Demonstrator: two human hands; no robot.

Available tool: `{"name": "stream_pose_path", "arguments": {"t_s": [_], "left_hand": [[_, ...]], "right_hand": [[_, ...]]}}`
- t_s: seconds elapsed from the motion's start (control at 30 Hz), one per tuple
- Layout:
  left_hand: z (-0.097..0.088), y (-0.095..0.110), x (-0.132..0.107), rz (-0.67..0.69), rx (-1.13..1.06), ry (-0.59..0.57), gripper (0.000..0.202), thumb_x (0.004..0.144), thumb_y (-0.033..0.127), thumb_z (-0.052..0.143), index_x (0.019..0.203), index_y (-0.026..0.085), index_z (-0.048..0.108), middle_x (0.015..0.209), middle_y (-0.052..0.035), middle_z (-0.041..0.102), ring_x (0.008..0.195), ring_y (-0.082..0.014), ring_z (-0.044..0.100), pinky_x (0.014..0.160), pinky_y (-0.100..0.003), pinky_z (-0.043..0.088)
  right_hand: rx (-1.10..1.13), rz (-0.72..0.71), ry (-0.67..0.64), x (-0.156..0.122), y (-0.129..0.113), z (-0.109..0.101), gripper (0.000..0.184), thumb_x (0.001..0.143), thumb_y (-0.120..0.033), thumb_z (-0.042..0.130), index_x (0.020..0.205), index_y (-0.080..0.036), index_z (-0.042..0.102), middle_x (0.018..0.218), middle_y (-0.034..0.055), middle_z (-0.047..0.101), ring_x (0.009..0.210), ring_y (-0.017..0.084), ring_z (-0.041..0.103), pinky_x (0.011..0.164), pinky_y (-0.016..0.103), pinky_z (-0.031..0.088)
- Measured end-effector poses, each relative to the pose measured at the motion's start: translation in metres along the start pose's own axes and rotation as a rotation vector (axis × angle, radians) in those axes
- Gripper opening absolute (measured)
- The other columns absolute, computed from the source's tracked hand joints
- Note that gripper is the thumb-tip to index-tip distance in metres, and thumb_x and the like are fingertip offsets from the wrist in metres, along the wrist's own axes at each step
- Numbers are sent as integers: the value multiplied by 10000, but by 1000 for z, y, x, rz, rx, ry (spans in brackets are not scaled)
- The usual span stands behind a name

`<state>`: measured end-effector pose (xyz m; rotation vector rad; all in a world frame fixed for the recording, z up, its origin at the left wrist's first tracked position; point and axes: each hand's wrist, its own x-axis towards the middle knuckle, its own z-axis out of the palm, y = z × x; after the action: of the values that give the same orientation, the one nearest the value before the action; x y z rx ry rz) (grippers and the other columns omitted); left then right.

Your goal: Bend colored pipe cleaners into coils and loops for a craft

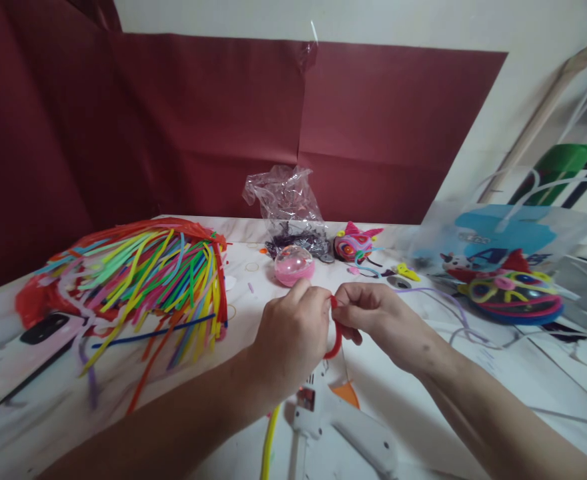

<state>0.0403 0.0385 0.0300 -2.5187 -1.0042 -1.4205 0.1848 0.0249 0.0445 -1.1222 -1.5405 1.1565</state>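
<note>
**Red pipe cleaner bent between both hands: slip and clutter risks**

The white marbled bench (423,400) stands against a maroon backdrop (198,120). A loose pile of coloured pipe cleaners (148,280) lies at left and could snag a forearm. A white glue gun (343,427) lies directly beneath the hands; contact could burn if it is hot. The left hand (288,333) and right hand (378,317) each pinch the red pipe cleaner (334,333) above the bench; its curve could spring free from either grip.
</note>
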Motion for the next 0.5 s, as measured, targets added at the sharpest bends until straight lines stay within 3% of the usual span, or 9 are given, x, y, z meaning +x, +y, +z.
{"name": "stream_pose_path", "arguments": {"t_s": [0.23,0.4,0.5], "left_hand": [[-2,1,1,21,9,15,232,781,72,399,753,95,628,648,-57,583,581,-155,572,505,-254,436],[-1,-1,3,31,-2,34,247,807,118,406,706,116,632,614,-33,550,531,-130,536,475,-237,406],[-1,-2,3,35,-33,18,255,816,127,403,711,121,635,626,-32,549,551,-128,536,498,-237,415]], "right_hand": [[-40,-1,0,-1,-5,0,157,668,-192,574,537,-165,491,452,-56,465,420,62,415,432,196,344],[-12,-3,-8,-2,-9,1,250,682,-370,645,598,-159,543,554,-8,560,484,87,473,476,215,394],[-2,-25,16,-2,-10,2,318,665,-437,661,566,-160,540,520,-14,544,450,81,451,450,215,377]]}}
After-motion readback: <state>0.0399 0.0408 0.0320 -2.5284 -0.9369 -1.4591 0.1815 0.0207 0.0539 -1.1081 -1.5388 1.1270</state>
